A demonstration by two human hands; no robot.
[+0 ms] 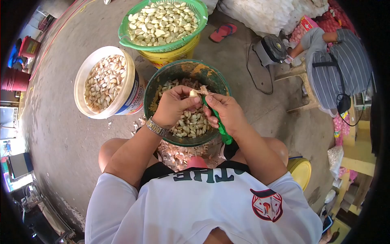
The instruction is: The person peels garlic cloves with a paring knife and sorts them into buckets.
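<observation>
My left hand (pixel 174 106) pinches a garlic clove (pixel 194 93) over a dark green bucket (pixel 157 84) that holds unpeeled cloves. My right hand (pixel 226 112) grips a green-handled knife (pixel 221 129), blade tip at the clove, a strip of skin peeling off. A metal watch sits on my left wrist. Both hands meet above the bucket's middle.
A white bucket (pixel 129 77) of unpeeled cloves stands to the left. A green basket (pixel 122 33) of peeled cloves rests on a yellow bucket behind. Garlic skins lie between my knees. Another person (pixel 341 65) sits at the right by a fan (pixel 272 49). A red sandal (pixel 223 32) lies beyond.
</observation>
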